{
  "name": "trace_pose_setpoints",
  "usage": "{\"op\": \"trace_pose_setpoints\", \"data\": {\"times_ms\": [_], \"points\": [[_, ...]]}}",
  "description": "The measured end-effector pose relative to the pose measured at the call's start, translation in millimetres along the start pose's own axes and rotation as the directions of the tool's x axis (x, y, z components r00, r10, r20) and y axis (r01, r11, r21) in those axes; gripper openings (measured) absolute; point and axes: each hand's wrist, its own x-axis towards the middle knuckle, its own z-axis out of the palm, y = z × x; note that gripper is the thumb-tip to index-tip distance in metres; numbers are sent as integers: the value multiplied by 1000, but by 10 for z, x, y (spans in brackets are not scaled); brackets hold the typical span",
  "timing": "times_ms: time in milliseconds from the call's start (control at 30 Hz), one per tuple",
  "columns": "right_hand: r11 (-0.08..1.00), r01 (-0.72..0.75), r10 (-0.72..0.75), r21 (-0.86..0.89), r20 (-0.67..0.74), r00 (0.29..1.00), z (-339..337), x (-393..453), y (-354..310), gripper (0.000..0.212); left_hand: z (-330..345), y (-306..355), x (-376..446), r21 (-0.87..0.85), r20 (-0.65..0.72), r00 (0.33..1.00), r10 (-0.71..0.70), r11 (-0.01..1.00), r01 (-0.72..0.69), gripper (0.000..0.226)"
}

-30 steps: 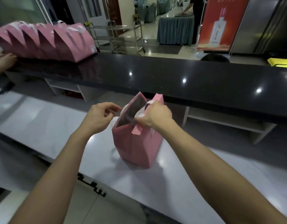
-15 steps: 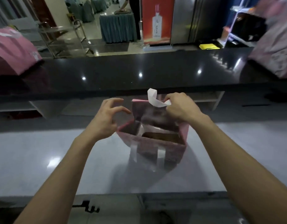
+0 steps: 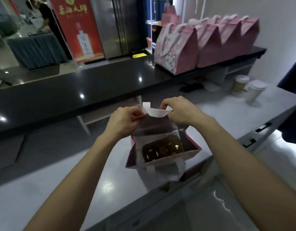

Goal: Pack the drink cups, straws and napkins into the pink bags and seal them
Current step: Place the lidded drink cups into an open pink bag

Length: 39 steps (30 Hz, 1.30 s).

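An open pink bag (image 3: 190, 151) stands on the white worktop (image 3: 52, 177) right in front of me. Inside it lies a brown cardboard cup holder (image 3: 162, 150) with empty holes. My left hand (image 3: 123, 121) pinches the far rim of the bag at its left side. My right hand (image 3: 178, 110) grips the same rim at the white handle (image 3: 158, 112). Two lidded drink cups (image 3: 239, 83) (image 3: 254, 90) stand at the far right of the worktop. No straws or napkins can be made out.
A raised black counter (image 3: 77, 87) runs behind the worktop. Several folded pink bags (image 3: 207, 40) stand in a row on its right end. Dark small items and a white sheet (image 3: 199, 86) lie near the cups. A person stands far back by a draped table (image 3: 37, 49).
The view has swung to the right, bringing the row of bags and the cups into sight. My hands have spread the bag's mouth wider, and my left hand now grips the rim.
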Motion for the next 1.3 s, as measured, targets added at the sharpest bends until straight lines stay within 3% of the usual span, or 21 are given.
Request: {"op": "trace_pose_setpoints", "data": {"times_ms": [133,233,400,533,667,900,1100,1300], "points": [[999,34,-35,-22,-52,998,-337,-227,1026,56,593,588,525,84,-79,997,4,996,2,19],[997,15,-2,78,-168,986,-624,-400,1890,58,984,962,938,41,-82,997,-14,999,17,16],[963,-142,214,227,-331,919,-1039,-469,3207,37,1502,1423,1560,-44,-78,997,-27,999,24,11],[936,-284,336,207,-290,896,-1214,-358,3973,30,1831,1722,2065,-77,-53,998,-25,997,21,22],[925,-324,371,198,-280,886,-1356,-91,4525,24,2134,1940,2592,-96,-33,999,-26,995,22,9],[899,-419,438,130,-305,845,-1721,663,5511,22,2693,2151,3621,-114,-6,1000,-29,993,28,14],[912,-406,409,65,-252,877,-1982,1439,6143,36,2942,2313,4240,-104,12,995,-100,989,101,8],[936,-347,341,-63,-83,936,-2018,2271,6534,80,3017,2450,4465,-78,1,979,-204,976,204,15]]}}
